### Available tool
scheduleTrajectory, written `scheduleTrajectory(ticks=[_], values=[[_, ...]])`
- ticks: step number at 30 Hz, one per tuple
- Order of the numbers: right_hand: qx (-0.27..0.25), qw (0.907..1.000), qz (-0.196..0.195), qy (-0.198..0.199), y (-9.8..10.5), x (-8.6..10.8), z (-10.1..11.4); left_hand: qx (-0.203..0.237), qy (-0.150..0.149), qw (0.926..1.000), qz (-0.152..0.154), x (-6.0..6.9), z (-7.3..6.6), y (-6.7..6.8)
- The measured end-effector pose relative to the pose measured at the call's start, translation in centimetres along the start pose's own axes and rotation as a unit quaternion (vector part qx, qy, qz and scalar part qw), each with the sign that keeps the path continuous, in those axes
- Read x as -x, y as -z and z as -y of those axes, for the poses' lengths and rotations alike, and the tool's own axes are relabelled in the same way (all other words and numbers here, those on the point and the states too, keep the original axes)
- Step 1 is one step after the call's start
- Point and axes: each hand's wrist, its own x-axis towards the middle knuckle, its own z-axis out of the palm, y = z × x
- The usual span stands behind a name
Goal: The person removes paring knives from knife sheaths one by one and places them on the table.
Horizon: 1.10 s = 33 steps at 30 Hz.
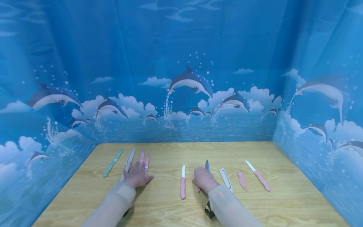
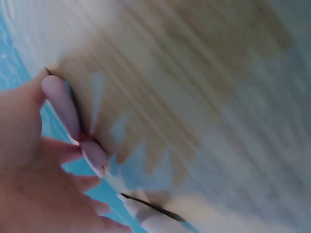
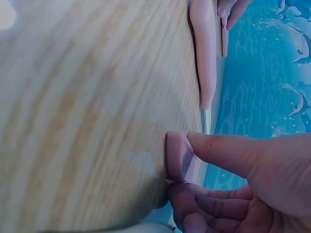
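My left hand [image 1: 137,176] lies with spread, straight fingers over the near part of a white knife [image 1: 130,157] and beside two slim pink knives [image 1: 146,162]. In the left wrist view, a pink handle [image 2: 63,107] meets a pink sheath [image 2: 95,156] close to the thumb and fingers. My right hand [image 1: 204,179] pinches a pink knife sheath [image 3: 181,156] between thumb and fingers, at the tabletop. Past the right hand a dark blade [image 1: 208,165] sticks out; its handle is hidden. A bare pink-handled knife [image 1: 183,186] lies just left of that hand.
A green knife [image 1: 112,163] lies far left. Right of my right hand are a white sheath [image 1: 225,179], another pink sheath [image 1: 242,181] and a bare pink-handled knife [image 1: 261,179]. Blue dolphin-print curtains [image 1: 193,126] border the wooden table [image 1: 161,205] at the back and sides.
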Motion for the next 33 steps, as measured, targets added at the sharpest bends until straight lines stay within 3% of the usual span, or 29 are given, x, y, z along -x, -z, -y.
scheduleTrajectory(ticks=[3, 7, 17, 25, 33], values=[[-0.008, 1.0000, 0.003, -0.005, 0.1, 0.1, 0.0, -0.032, -0.018, 0.9990, -0.026, 0.0, -0.7, 0.3], [-0.010, 0.9999, 0.003, -0.006, 0.0, 0.0, 0.0, -0.056, -0.013, 0.9977, -0.037, 0.2, -1.4, 0.8], [-0.003, 1.0000, 0.006, 0.000, 0.0, 0.1, -0.1, -0.035, 0.015, 0.9974, -0.062, 0.8, -2.1, 1.3], [0.013, 0.9999, 0.003, 0.005, -0.2, 0.2, -0.1, -0.042, 0.030, 0.9973, -0.052, 0.8, -2.2, 1.4], [0.030, 0.9994, -0.017, 0.003, 0.0, 0.7, 0.3, 0.009, 0.051, 0.9970, -0.058, 0.6, -2.1, 1.0]])
